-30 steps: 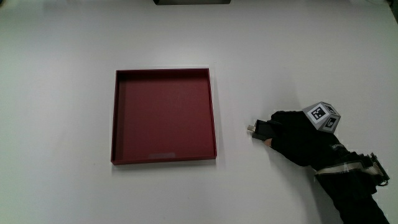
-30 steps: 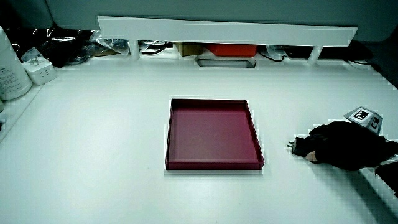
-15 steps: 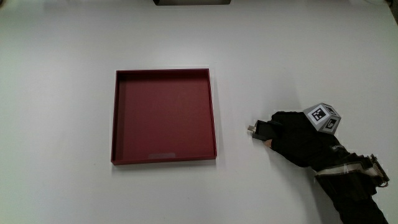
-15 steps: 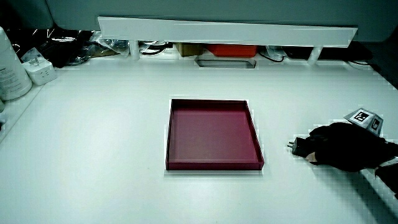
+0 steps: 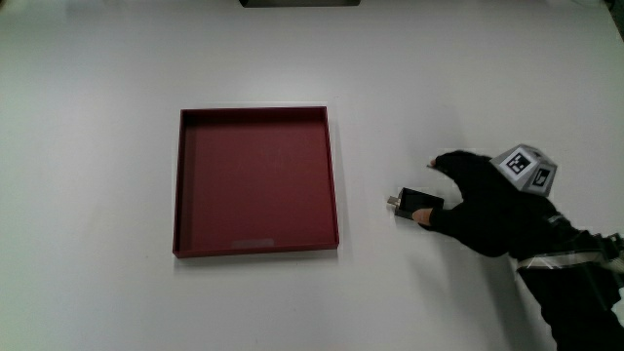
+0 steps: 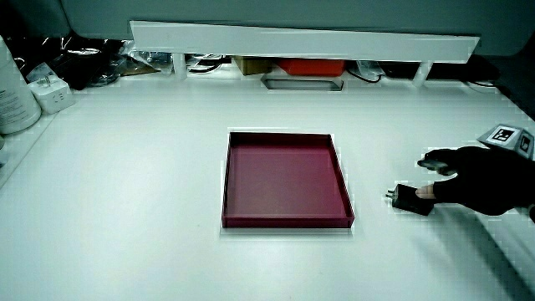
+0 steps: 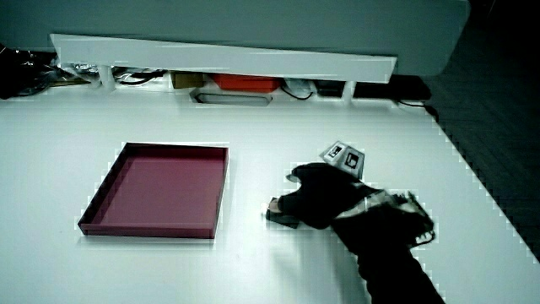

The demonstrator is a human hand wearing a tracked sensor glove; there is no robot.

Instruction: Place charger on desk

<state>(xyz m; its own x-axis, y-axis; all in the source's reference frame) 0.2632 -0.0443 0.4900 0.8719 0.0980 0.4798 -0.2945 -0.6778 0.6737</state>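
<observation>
Since the earlier frames I see the hand [image 5: 487, 203] lifted off the charger [image 5: 416, 203], its fingers now spread where they were closed around the black block.

Tabletop [image 5: 97, 78]: white, carrying everything, bounded by a low partition [image 6: 305, 40] at the edge away from the person.

Red tray [image 5: 255, 180]: shallow, square, empty, near the tabletop's middle, well apart from the charger; I judge it plays no part in this task.

Hand, also in both side views [image 6: 481, 177] [image 7: 325, 196]: it sits just beside the charger, between it and the tabletop's nearest side edge, with the patterned cube [image 5: 527, 164] on its back. Fingers are fanned open and grip nothing; the thumb tip appears to touch or nearly touch the charger's end, and I cannot tell which.

Charger, also [image 6: 410, 197]: lies flat on the bare tabletop between tray and hand, its plug prongs pointing toward the tray. I read this as the release: the object rests on the desk and the open hand needs only to withdraw.
</observation>
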